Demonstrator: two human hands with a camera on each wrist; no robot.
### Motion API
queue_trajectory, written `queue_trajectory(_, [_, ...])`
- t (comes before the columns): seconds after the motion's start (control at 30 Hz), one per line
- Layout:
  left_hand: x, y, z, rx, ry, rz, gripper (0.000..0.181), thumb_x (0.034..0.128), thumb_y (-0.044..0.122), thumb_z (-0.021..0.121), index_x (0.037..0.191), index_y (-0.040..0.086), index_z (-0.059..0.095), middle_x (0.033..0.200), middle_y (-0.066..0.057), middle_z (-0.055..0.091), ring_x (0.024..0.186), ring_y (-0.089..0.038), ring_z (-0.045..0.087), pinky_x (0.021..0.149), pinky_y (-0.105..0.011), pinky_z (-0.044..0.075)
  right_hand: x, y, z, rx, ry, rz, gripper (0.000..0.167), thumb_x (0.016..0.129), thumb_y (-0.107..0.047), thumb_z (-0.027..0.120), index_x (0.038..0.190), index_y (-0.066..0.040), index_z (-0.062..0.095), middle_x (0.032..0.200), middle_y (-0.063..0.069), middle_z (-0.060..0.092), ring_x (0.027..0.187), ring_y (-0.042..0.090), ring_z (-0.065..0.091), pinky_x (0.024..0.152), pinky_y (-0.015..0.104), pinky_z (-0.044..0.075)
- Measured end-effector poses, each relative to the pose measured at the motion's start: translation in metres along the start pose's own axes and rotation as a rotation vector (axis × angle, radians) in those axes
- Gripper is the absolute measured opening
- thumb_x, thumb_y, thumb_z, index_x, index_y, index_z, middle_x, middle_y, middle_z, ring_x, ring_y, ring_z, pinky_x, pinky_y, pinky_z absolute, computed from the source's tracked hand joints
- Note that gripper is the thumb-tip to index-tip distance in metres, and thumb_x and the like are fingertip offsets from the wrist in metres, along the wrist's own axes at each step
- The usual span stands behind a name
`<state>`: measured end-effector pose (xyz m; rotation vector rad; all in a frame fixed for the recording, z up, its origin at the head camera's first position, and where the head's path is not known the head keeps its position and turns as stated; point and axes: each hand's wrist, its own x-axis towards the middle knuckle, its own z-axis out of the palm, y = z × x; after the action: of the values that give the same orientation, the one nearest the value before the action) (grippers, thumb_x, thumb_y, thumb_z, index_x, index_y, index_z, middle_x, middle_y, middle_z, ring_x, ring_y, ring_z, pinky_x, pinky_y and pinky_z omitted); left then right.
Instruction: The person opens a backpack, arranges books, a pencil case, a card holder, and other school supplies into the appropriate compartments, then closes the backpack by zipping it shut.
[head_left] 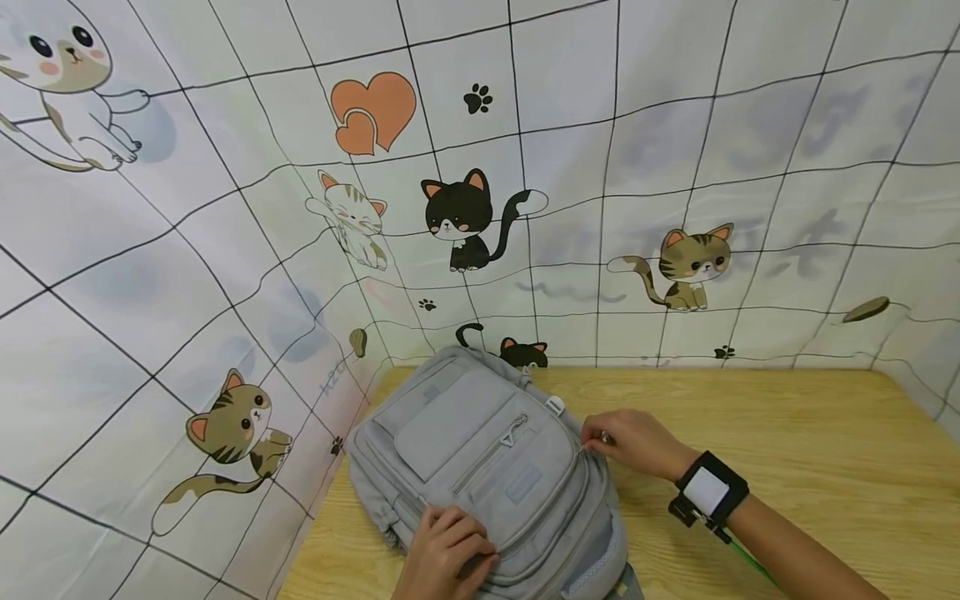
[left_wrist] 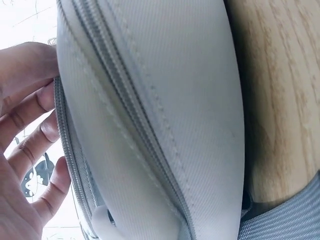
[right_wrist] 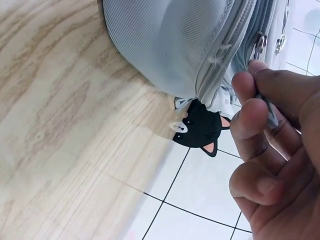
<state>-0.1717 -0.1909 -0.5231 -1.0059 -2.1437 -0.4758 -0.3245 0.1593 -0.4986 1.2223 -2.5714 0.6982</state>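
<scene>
A grey backpack (head_left: pixel 480 408) lies on the wooden table with its front side up. My right hand (head_left: pixel 637 442) is at the backpack's right edge, pinching a zipper pull (right_wrist: pixel 272 116) between thumb and forefinger. The metal zipper slider (right_wrist: pixel 259 46) shows just beyond those fingertips in the right wrist view. At the near end of the bag, my left hand (head_left: pixel 446 550) grips the edge of the front compartment with thumb and fingers. The left wrist view shows that hand beside a zipper seam (left_wrist: pixel 62 115); the fingertips are partly hidden behind the fabric.
The wooden table (head_left: pixel 750 425) extends to the right of the backpack. Behind and to the left hangs a white gridded sheet (head_left: pixel 570 83) printed with cartoon cats. A small front pocket with its own zipper (head_left: pixel 487 458) lies on top of the bag.
</scene>
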Motion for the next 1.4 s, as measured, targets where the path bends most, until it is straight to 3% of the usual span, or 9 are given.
queue_trajectory(0.23, [-0.001, 0.002, -0.002, 0.000, -0.052, -0.045, 0.023, 0.0787, 0.024, 0.094, 0.084, 0.031, 0.073, 0.090, 0.017, 0.067, 0.083, -0.002, 0.056, 0.085, -0.023, 0.037, 0.009, 0.010, 0.003, -0.021, 0.034, -0.020, 0.008, 0.093, -0.016, 0.082, 0.095, -0.022, 0.076, 0.088, -0.011, 0.076, 0.077, 0.002, 0.068, 0.065, 0.025, 0.054])
queue_trajectory(0.37, [0.020, 0.003, -0.014, -0.097, -0.300, -0.185, 0.018, 0.0840, 0.028, 0.091, 0.083, 0.031, 0.074, 0.087, 0.020, 0.065, 0.084, 0.002, 0.055, 0.078, -0.024, 0.038, 0.010, 0.014, 0.002, -0.018, 0.030, 0.010, 0.007, 0.094, -0.017, 0.081, 0.095, -0.022, 0.077, 0.089, -0.012, 0.076, 0.078, 0.002, 0.068, 0.065, 0.026, 0.055])
queue_trajectory(0.47, [0.062, 0.000, -0.027, -0.137, -0.512, -0.245, 0.012, 0.0903, 0.028, 0.086, 0.083, 0.027, 0.076, 0.082, 0.017, 0.066, 0.078, 0.004, 0.055, 0.073, -0.021, 0.040, 0.009, 0.014, -0.001, 0.046, 0.013, 0.056, 0.007, 0.094, -0.015, 0.081, 0.097, -0.021, 0.077, 0.091, -0.011, 0.076, 0.078, 0.001, 0.066, 0.065, 0.025, 0.054])
queue_trajectory(0.57, [0.122, -0.007, -0.025, -0.101, -0.652, -0.205, 0.011, 0.0942, 0.029, 0.082, 0.088, 0.021, 0.079, 0.082, 0.011, 0.069, 0.072, 0.003, 0.056, 0.067, -0.017, 0.044, 0.007, 0.013, -0.005, 0.170, 0.009, 0.105, 0.006, 0.096, -0.014, 0.079, 0.100, -0.018, 0.076, 0.091, -0.010, 0.074, 0.073, -0.001, 0.061, 0.062, 0.024, 0.051])
queue_trajectory(0.7, [0.193, -0.021, 0.015, -0.047, -0.840, -0.236, 0.017, 0.1003, 0.034, 0.075, 0.100, 0.017, 0.076, 0.091, 0.006, 0.068, 0.070, 0.000, 0.053, 0.061, -0.018, 0.043, 0.010, 0.009, -0.004, 0.355, 0.007, 0.160, 0.004, 0.100, -0.014, 0.074, 0.104, -0.014, 0.074, 0.093, -0.004, 0.073, 0.065, 0.004, 0.058, 0.057, 0.024, 0.049])
queue_trajectory(0.8, [0.214, -0.034, 0.062, -0.039, -0.955, -0.289, 0.024, 0.1011, 0.037, 0.074, 0.089, 0.017, 0.069, 0.077, 0.007, 0.055, 0.059, -0.002, 0.041, 0.055, -0.019, 0.034, 0.016, 0.007, 0.001, 0.446, 0.014, 0.191, 0.004, 0.102, -0.016, 0.072, 0.105, -0.013, 0.072, 0.093, 0.003, 0.073, 0.061, 0.012, 0.062, 0.055, 0.027, 0.050])
queue_trajectory(1.0, [0.207, -0.057, 0.121, -0.103, -0.976, -0.374, 0.049, 0.0945, 0.019, 0.080, 0.060, 0.019, 0.046, 0.052, 0.009, 0.028, 0.043, -0.005, 0.025, 0.045, -0.021, 0.022, 0.016, -0.004, 0.002, 0.574, 0.038, 0.354, 0.019, 0.104, -0.021, 0.071, 0.112, -0.004, 0.069, 0.098, 0.010, 0.075, 0.062, 0.022, 0.067, 0.052, 0.032, 0.051])
queue_trajectory(1.17, [0.210, -0.066, 0.125, -0.213, -0.932, -0.411, 0.030, 0.0933, 0.013, 0.082, 0.067, 0.012, 0.067, 0.056, 0.009, 0.046, 0.047, -0.004, 0.036, 0.049, -0.019, 0.029, 0.004, -0.016, -0.001, 0.721, -0.078, 0.508, 0.025, 0.108, -0.020, 0.063, 0.109, 0.005, 0.068, 0.083, 0.017, 0.073, 0.044, 0.013, 0.052, 0.039, 0.031, 0.038])
queue_trajectory(1.4, [0.231, -0.053, 0.122, -0.198, -0.920, -0.360, 0.005, 0.0915, 0.015, 0.085, 0.088, 0.011, 0.084, 0.080, 0.003, 0.077, 0.062, -0.002, 0.051, 0.057, -0.015, 0.039, 0.004, -0.028, 0.015, 0.755, -0.224, 0.543, 0.044, 0.107, -0.027, 0.065, 0.074, 0.001, 0.072, 0.055, 0.001, 0.066, 0.032, 0.002, 0.047, 0.033, 0.023, 0.034])
